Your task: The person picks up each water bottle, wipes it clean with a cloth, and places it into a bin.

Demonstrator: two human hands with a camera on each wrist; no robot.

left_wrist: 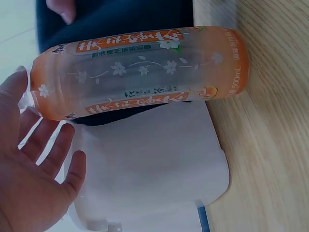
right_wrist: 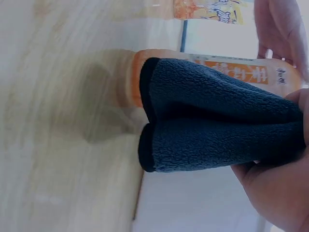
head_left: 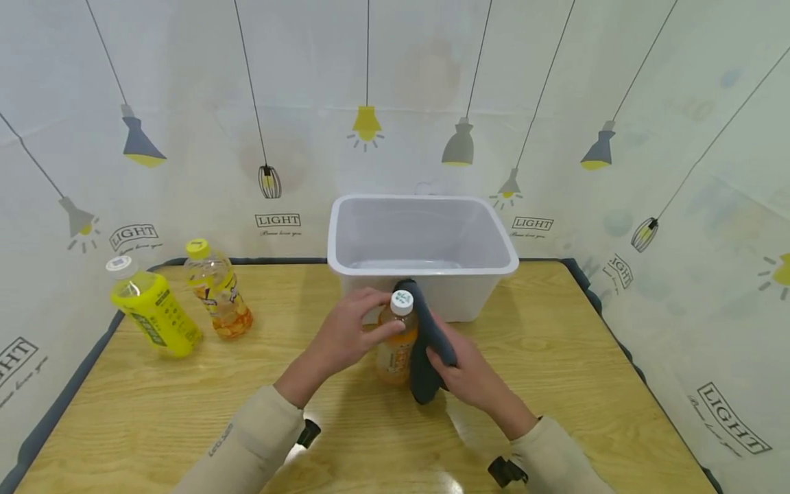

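Observation:
An orange-labelled drink bottle (head_left: 393,357) with a white cap stands upright in front of the white bin. My left hand (head_left: 347,331) holds it round the neck, thumb on the near side and fingers behind. In the left wrist view the bottle (left_wrist: 145,72) shows its flowered label, with the left hand (left_wrist: 36,159) at its neck end. My right hand (head_left: 465,370) grips a folded dark blue-grey cloth (head_left: 428,336) along the bottle's right side. Seen from the right wrist, the cloth (right_wrist: 212,135) hangs folded double and covers part of the bottle (right_wrist: 231,67).
The white plastic bin (head_left: 422,273) stands at the back middle of the wooden table (head_left: 555,384). Back left are a yellow-green bottle (head_left: 157,315) with a white cap and a clear bottle (head_left: 217,295) with a yellow cap. A lamp-patterned sheet (head_left: 420,62) hangs behind.

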